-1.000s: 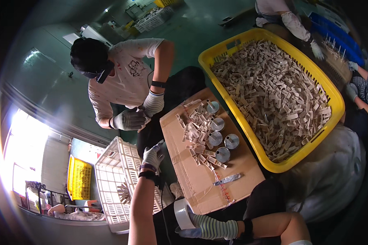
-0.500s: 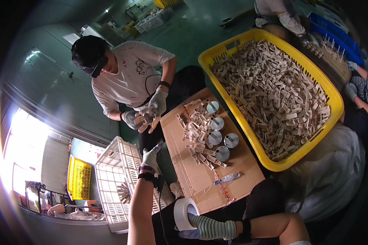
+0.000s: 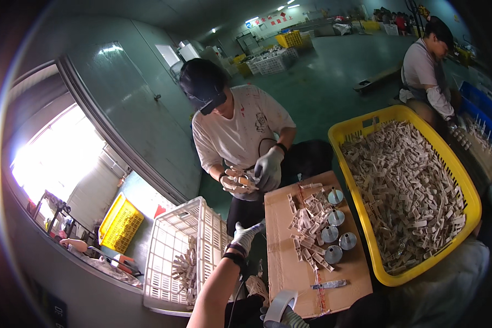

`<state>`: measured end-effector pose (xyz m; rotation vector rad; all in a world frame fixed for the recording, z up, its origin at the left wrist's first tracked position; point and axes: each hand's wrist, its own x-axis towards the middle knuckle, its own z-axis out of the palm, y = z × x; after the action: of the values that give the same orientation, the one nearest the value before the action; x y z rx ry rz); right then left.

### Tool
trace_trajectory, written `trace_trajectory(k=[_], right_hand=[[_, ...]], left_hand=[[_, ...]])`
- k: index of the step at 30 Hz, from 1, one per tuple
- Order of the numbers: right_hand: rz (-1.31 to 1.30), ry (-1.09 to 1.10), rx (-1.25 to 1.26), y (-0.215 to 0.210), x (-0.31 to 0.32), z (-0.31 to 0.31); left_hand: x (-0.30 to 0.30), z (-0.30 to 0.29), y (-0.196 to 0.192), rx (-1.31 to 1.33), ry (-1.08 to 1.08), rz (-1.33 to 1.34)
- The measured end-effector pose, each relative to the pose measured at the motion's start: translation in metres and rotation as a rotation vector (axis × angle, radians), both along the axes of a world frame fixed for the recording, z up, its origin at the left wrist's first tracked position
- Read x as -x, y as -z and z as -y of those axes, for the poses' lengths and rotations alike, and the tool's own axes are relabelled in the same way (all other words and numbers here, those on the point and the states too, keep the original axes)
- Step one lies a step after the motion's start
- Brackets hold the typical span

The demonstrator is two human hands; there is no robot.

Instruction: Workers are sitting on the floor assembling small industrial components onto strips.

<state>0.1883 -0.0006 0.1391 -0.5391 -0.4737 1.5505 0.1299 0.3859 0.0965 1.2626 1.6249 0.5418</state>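
My left hand point(image 3: 245, 239), in a pale knit glove with grey fingertips, reaches out between the white crate and the cardboard point(image 3: 281, 262). Its fingers look stretched out, with nothing visible in them. At the lower edge my right hand point(image 3: 294, 320), in a striped glove, is closed on a roll of pale tape point(image 3: 280, 307); the picture's rim cuts off part of this hand. A heap of pale plastic pieces point(image 3: 310, 218) lies on the cardboard beside several round metal pots with short stems point(image 3: 333, 253). A flat grey strip-like tool point(image 3: 329, 284) rests near the cardboard's front end.
A large yellow basket point(image 3: 391, 280) full of similar pieces stands at right. At left is a white crate point(image 3: 167, 235) with bundled pieces point(image 3: 186, 268) inside. Opposite sits a co-worker point(image 3: 240, 123), gloved hands around some pieces. Another person point(image 3: 421, 71) works at far right.
The view has tilted up and swung left, so the scene sits lower and further right. My right hand and the tape roll are now partly cut off by the lower rim.
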Motion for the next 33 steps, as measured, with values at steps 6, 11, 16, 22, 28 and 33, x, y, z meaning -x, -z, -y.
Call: trace_trajectory(k=[6,11,16,22,28,33], right_hand=[[-0.109,-0.002,0.103,0.023,0.016,-0.009],[0.272,-0.055,-0.054,-0.03,-0.006,-0.005],[0.175,-0.104,0.01,-0.047,-0.011,0.002],[0.117,-0.066,-0.014,-0.054,-0.013,0.002],[0.051,-0.096,-0.008,-0.067,-0.022,0.006],[0.01,-0.14,0.039,-0.08,-0.022,0.012]], left_hand=[[-0.025,-0.001,-0.02,-0.004,0.014,-0.103],[-0.014,-0.005,-0.019,-0.006,0.005,-0.121],[-0.03,-0.001,-0.024,-0.046,0.022,-0.095],[-0.022,-0.01,-0.016,-0.093,-0.03,-0.141],[-0.024,-0.017,-0.01,-0.075,0.036,-0.135],[-0.015,-0.023,-0.004,-0.185,0.003,-0.055]])
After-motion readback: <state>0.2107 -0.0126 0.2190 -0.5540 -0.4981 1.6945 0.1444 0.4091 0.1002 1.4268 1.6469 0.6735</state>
